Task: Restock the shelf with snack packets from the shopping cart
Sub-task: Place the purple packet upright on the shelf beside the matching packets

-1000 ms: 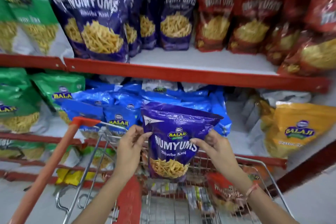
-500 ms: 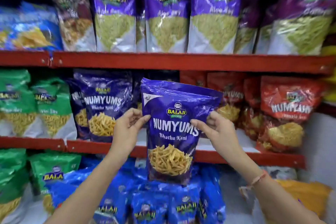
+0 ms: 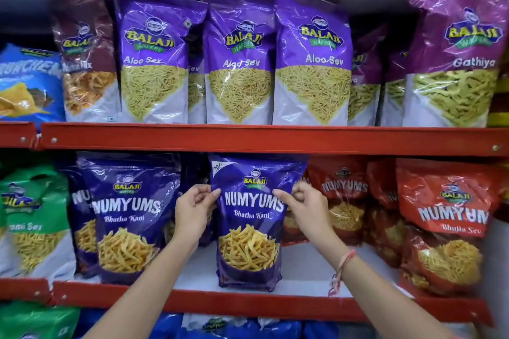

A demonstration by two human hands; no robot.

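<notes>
A dark purple Numyums Bhatha Kani packet (image 3: 252, 228) stands upright on the middle red shelf (image 3: 248, 304), its bottom resting on the white shelf board. My left hand (image 3: 192, 212) pinches its left edge near the top. My right hand (image 3: 305, 205) pinches its right edge at the same height. Another purple Numyums packet (image 3: 129, 217) stands to its left, with a gap between them. The shopping cart is out of view.
Red Numyums packets (image 3: 443, 217) fill the shelf to the right, green packets (image 3: 33, 217) the left. The upper shelf (image 3: 261, 139) holds purple Aloo Sev packets (image 3: 239, 58) and a Gathiya packet (image 3: 457, 58). Blue packets (image 3: 248, 329) lie below.
The purple packet went from above the cart up to the middle shelf and now stands on it between the purple and red rows. Both hands stay on its edges.
</notes>
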